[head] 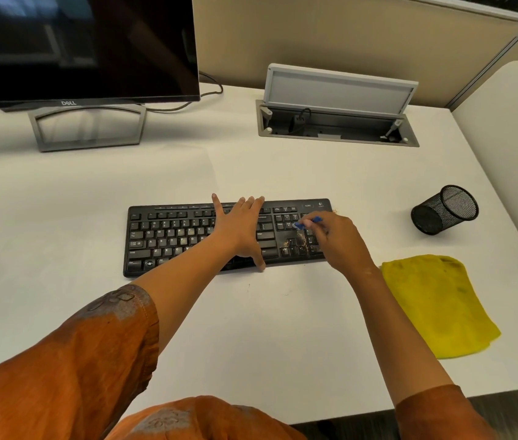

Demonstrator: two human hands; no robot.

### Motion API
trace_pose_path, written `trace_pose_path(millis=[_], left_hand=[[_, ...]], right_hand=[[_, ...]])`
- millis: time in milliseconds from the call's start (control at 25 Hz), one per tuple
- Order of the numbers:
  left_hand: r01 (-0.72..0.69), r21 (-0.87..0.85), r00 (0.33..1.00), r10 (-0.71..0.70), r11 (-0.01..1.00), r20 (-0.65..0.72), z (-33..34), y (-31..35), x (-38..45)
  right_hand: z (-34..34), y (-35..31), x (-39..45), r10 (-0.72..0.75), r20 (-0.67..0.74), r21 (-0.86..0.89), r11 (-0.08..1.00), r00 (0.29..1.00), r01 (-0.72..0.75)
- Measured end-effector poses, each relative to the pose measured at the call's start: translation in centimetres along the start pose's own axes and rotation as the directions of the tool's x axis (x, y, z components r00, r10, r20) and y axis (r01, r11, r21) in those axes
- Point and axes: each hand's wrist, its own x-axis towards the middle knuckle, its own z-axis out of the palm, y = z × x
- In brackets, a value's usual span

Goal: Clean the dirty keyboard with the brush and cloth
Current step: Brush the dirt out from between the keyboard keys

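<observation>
Yellow cloth [435,304] lying flat nearest, right of the black keyboard [187,239]. Left hand [240,230] spread flat across the middle keys, right hand [335,239] pinching a small blue brush [307,223] over crumbs by the arrow keys. Mesh cup [445,209] further back right

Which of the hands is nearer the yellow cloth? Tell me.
Right. The right hand works at the keyboard's end, just left of the yellow cloth; the left hand rests mid-keyboard, farther away.

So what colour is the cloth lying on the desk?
Yellow; the cloth shows clearly in the head view, right of the keyboard.
</observation>
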Motion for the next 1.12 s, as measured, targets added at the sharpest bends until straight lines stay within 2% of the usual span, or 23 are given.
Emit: trace_pose_path(millis=[120,200,320,480,680,840,960,1120], left_hand=[[-0.003,-0.006,1.0,0.003,1.0,-0.004,0.1,0.0,0.0],[0.0,-0.004,1.0,0.0,1.0,-0.003,0.0,0.0,0.0],[-0.001,0.002,1.0,0.001,1.0,-0.001,0.0,0.1,0.1],[0.001,-0.004,1.0,-0.001,1.0,0.0,0.0,0.0,0.0],[0.001,0.004,1.0,-0.001,1.0,0.002,0.0,0.0,0.1],[0.0,0.0,1.0,0.0,1.0,0.001,0.0,0.0,0.0],[0.001,0.004,1.0,-0.001,1.0,-0.002,0.0,0.1,0.1],[0.002,0.011,1.0,-0.002,1.0,0.001,0.1,0.0,0.2]], right_hand=[[-1.1,0.4,-0.1,-0.005,0.096,-0.127,0.992,0.995,0.018],[-1.6,0.5,-0.1,-0.022,0.066,-0.152,0.988,0.998,0.032],[-1.6,0.3,0.0,-0.075,0.033,-0.097,0.992,0.997,0.078],[-1.6,0.5,-0.2,0.015,0.089,-0.145,0.989,0.996,-0.002],[-1.0,0.6,-0.2,0.027,-0.008,-0.022,0.999,1.0,-0.027],[-0.9,1.1,-0.8,0.031,0.042,-0.098,0.995,0.999,-0.027],[-1.2,1.2,-1.0,0.06,0.05,-0.087,0.995,0.997,-0.056],[-0.7,1.0,-0.8,0.094,-0.072,0.11,0.99,0.993,-0.086]])
